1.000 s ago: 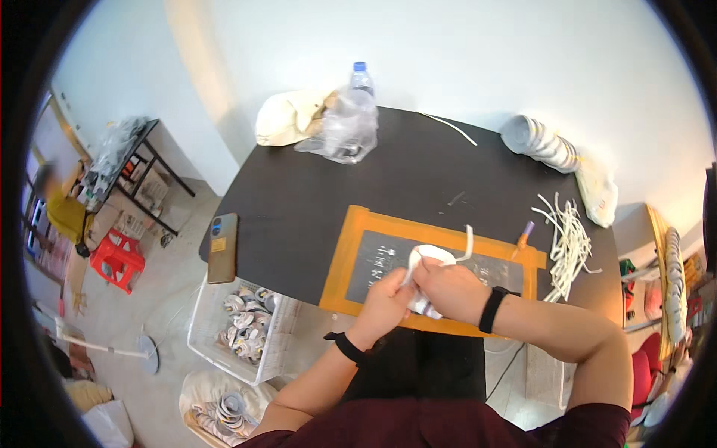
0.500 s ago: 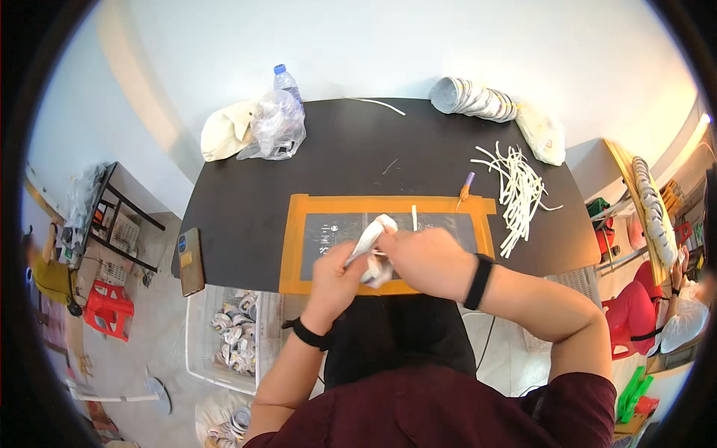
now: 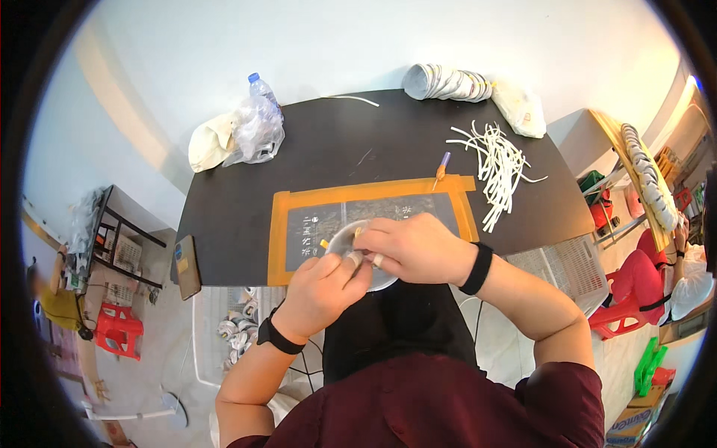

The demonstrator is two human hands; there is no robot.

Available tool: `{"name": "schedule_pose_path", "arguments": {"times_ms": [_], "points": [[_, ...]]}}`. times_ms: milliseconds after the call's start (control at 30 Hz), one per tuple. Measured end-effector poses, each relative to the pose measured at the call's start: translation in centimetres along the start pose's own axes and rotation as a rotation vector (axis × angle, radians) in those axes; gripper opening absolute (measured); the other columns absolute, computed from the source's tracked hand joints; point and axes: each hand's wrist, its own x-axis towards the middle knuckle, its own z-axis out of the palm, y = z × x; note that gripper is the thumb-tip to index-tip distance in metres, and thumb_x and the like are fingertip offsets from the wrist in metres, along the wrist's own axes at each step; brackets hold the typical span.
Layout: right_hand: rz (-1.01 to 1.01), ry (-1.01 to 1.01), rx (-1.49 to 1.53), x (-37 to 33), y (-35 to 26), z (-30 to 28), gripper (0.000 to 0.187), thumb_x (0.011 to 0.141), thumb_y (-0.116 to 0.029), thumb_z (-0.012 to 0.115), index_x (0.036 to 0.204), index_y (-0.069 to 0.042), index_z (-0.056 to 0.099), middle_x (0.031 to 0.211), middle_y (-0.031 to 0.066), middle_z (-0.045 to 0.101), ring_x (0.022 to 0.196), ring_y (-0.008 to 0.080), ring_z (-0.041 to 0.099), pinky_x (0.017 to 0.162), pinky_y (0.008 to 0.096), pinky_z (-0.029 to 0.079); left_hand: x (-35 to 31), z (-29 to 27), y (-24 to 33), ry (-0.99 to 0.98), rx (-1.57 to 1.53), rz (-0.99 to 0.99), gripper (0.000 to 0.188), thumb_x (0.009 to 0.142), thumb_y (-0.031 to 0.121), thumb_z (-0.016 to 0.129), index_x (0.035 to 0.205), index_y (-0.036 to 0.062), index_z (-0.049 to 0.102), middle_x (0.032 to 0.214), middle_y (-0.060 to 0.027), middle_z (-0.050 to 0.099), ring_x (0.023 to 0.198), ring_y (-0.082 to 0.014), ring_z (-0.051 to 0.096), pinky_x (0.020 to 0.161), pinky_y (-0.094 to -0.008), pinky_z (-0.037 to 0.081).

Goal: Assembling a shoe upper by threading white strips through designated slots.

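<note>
Both my hands are together over the near edge of the table, on a round, cup-shaped grey-white piece (image 3: 341,240) with a small yellow bit at its left rim. My left hand (image 3: 323,290) has its fingers closed on the piece's near left side. My right hand (image 3: 418,249) pinches it at the right, its fingertips reaching inside the rim. The fingers meet near the middle and cover much of the piece. Below them is a dark mat (image 3: 299,237) bordered with orange tape (image 3: 279,235).
White strips (image 3: 499,168) lie heaped at the right, beside a purple-handled pointed tool (image 3: 442,170). Stacked round pieces (image 3: 448,82), a white bag (image 3: 520,110), a bottle (image 3: 261,88) and a plastic bag (image 3: 258,134) line the back. A phone (image 3: 187,265) rests at the left edge.
The piece was folded and bunched between my hands; now it shows as a round, spread cup. A short white strip that lay on the mat no longer shows there. The view has shifted slightly.
</note>
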Motion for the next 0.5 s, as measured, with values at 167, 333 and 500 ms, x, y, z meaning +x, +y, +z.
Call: {"name": "schedule_pose_path", "arguments": {"times_ms": [167, 333, 500], "points": [[0.041, 0.106, 0.226, -1.7, 1.2, 1.8, 0.015, 0.085, -0.014, 0.063, 0.098, -0.01, 0.067, 0.096, 0.0066, 0.065, 0.082, 0.0293, 0.065, 0.071, 0.0392, 0.053, -1.3, 0.3, -0.1, 0.088, 0.002, 0.034, 0.032, 0.071, 0.011, 0.07, 0.101, 0.0128, 0.062, 0.093, -0.0001, 0.06, 0.083, -0.0153, 0.057, 0.06, -0.0275, 0.043], [0.063, 0.144, 0.262, -2.0, 0.8, 3.0, 0.012, 0.083, -0.013, 0.064, 0.093, -0.008, 0.066, 0.095, 0.0073, 0.065, 0.082, 0.0285, 0.066, 0.069, 0.0391, 0.053, -1.2, 0.0, 0.0, 0.071, -0.024, 0.062, 0.035, 0.071, 0.009, 0.071, 0.104, 0.0114, 0.061, 0.092, -0.0019, 0.059, 0.084, -0.0172, 0.057, 0.061, -0.0285, 0.044], [0.029, 0.126, -0.078, -2.2, -0.5, 3.4, 0.012, 0.08, -0.012, 0.064, 0.087, -0.004, 0.061, 0.092, 0.0107, 0.061, 0.079, 0.0292, 0.065, 0.065, 0.0371, 0.054, -0.9, 0.5, 0.1, 0.073, -0.054, 0.083, 0.032, 0.07, 0.008, 0.07, 0.102, 0.0105, 0.062, 0.092, -0.0025, 0.059, 0.085, -0.0184, 0.057, 0.064, -0.0295, 0.047]]}}
